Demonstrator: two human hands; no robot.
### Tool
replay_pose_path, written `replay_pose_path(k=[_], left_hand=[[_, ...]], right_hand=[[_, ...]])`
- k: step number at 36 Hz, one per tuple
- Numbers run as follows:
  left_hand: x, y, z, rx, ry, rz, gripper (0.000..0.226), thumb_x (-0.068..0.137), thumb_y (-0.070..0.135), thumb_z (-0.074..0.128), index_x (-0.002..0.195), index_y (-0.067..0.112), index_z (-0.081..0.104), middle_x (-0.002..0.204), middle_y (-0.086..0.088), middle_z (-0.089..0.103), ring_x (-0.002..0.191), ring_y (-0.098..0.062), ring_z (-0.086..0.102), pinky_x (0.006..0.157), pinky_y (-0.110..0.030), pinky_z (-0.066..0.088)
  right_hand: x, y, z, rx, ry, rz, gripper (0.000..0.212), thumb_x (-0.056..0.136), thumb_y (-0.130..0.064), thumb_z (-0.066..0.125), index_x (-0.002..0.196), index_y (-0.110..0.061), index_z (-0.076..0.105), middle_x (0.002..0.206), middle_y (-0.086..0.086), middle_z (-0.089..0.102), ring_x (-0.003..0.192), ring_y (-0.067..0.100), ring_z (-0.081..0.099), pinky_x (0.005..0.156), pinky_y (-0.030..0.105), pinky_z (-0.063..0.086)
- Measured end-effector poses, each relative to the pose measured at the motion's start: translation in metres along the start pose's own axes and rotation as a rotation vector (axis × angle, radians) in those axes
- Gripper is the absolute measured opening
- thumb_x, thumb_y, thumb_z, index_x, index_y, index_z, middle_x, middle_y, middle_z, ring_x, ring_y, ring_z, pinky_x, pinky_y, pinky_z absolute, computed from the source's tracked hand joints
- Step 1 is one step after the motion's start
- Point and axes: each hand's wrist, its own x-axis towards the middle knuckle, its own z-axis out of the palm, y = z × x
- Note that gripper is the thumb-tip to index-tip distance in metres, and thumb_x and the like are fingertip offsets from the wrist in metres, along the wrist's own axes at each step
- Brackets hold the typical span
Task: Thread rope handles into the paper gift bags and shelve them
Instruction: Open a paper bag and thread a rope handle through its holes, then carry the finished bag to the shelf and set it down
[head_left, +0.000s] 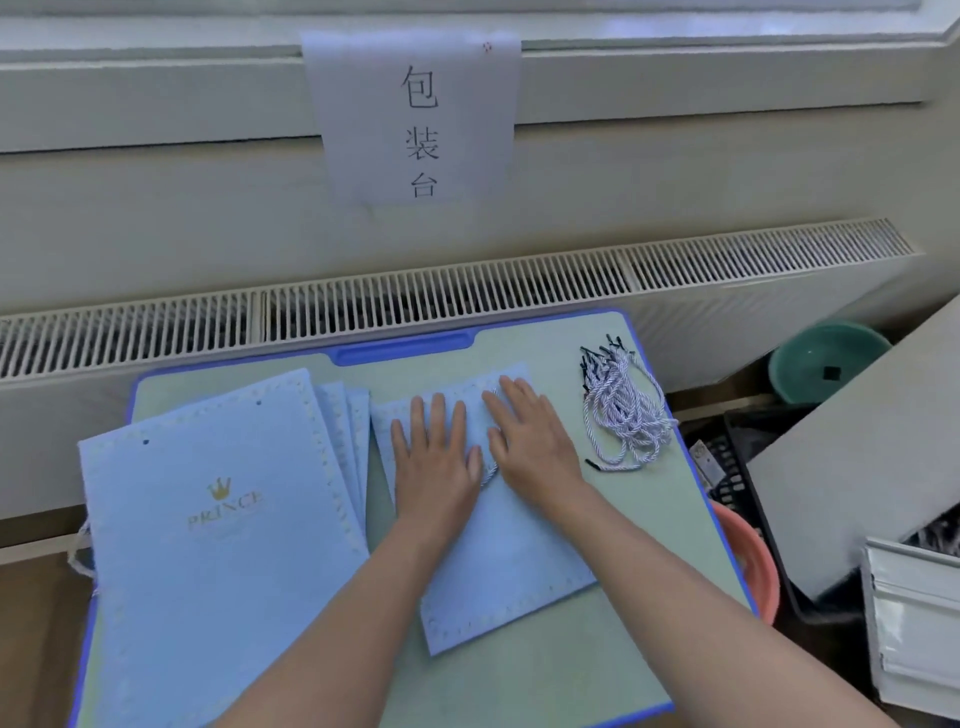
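Note:
A flat light-blue paper gift bag (498, 561) lies in the middle of the small table (639, 519). My left hand (436, 457) and my right hand (530, 436) press flat on its upper part, fingers straight, side by side. A bit of rope (488, 475) shows between the two hands. To the left lies a stack of flat blue bags (208, 545); the top one bears a gold crown and the word PRINCE. A bundle of white twisted rope handles (623, 410) with black tips lies at the table's right.
The table has a blue rim and stands against a radiator grille (467, 291). A paper sign (415, 114) hangs on the wall above. Right of the table are a green basin (826, 358), a pink basin (748, 561), a black crate (737, 467) and a grey board (857, 457).

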Motion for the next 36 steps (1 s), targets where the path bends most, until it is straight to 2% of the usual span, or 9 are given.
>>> replay_pose_path(k=[2,6,10,12,15,20,28,34,36], left_hand=[[0.001,-0.002,0.007,-0.007,0.011,0.005,0.067,0.093,0.041,0.016,0.152,0.013,0.031,0.16,-0.012,0.021,0.149,-0.034,0.011,0.115,-0.049,-0.011],[0.009,-0.004,0.008,0.029,-0.056,0.036,0.077,0.086,0.048,-0.005,0.156,0.018,0.006,0.164,-0.008,-0.004,0.149,-0.029,-0.015,0.114,-0.05,-0.018],[0.015,-0.005,-0.004,0.068,-0.105,0.024,0.06,0.103,0.044,0.017,0.156,0.02,0.003,0.163,-0.006,-0.01,0.149,-0.029,-0.017,0.117,-0.055,-0.01],[0.012,-0.003,-0.009,0.078,-0.071,-0.027,0.057,0.104,0.038,0.025,0.155,0.015,0.015,0.164,-0.01,0.001,0.15,-0.033,-0.006,0.116,-0.06,-0.002],[-0.004,0.005,-0.007,0.008,0.064,-0.028,0.049,0.096,0.03,0.031,0.136,0.008,0.049,0.15,-0.016,0.04,0.142,-0.039,0.031,0.107,-0.068,0.025],[-0.032,0.013,0.004,-0.051,0.075,0.044,0.048,0.09,0.029,0.036,0.129,0.009,0.057,0.142,-0.015,0.049,0.137,-0.034,0.031,0.105,-0.067,0.032],[-0.036,0.007,0.03,-0.015,0.038,0.06,0.06,0.093,0.044,0.031,0.141,0.01,0.045,0.145,-0.015,0.045,0.139,-0.039,0.031,0.109,-0.065,0.013],[-0.031,0.015,0.015,0.014,-0.091,0.014,0.06,0.092,0.044,0.031,0.141,0.009,0.04,0.145,-0.016,0.043,0.137,-0.04,0.028,0.1,-0.073,0.031],[-0.027,0.019,0.0,0.096,-0.182,0.026,0.063,0.097,0.045,0.031,0.149,0.011,0.026,0.156,-0.012,0.023,0.145,-0.037,0.014,0.106,-0.067,0.025]], right_hand=[[-0.004,0.006,0.009,-0.049,0.0,-0.021,0.051,0.092,-0.03,0.036,0.134,-0.014,0.059,0.143,0.009,0.052,0.134,0.025,0.047,0.111,0.044,0.034],[-0.001,0.01,0.014,-0.106,-0.027,-0.007,0.052,0.093,-0.031,0.034,0.137,-0.013,0.055,0.145,0.01,0.05,0.133,0.027,0.048,0.107,0.05,0.04],[-0.01,0.004,0.002,-0.029,-0.041,0.073,0.055,0.094,-0.034,0.029,0.139,-0.013,0.052,0.149,0.011,0.045,0.138,0.028,0.042,0.112,0.051,0.032],[-0.027,0.003,0.001,0.012,0.031,0.092,0.05,0.093,-0.03,0.035,0.135,-0.012,0.055,0.147,0.011,0.048,0.137,0.027,0.041,0.113,0.047,0.026],[-0.055,0.006,0.005,0.043,0.06,0.085,0.046,0.092,-0.025,0.04,0.132,-0.013,0.058,0.146,0.012,0.048,0.137,0.024,0.034,0.111,0.046,0.023],[-0.067,0.011,0.011,0.047,0.097,0.134,0.046,0.092,-0.025,0.039,0.133,-0.015,0.058,0.146,0.012,0.048,0.138,0.023,0.032,0.11,0.046,0.026],[-0.064,0.005,0.017,0.038,0.169,0.167,0.047,0.089,-0.023,0.04,0.131,-0.017,0.059,0.143,0.011,0.051,0.138,0.024,0.037,0.111,0.044,0.032],[-0.058,0.0,0.002,-0.037,0.14,0.331,0.045,0.078,-0.03,0.055,0.12,-0.02,0.065,0.128,0.016,0.058,0.107,0.035,0.059,0.081,0.043,0.051],[-0.052,-0.005,-0.013,-0.019,0.04,0.408,0.054,0.082,-0.03,0.065,0.133,-0.019,0.056,0.126,0.016,0.055,0.108,0.038,0.054,0.082,0.045,0.046]])
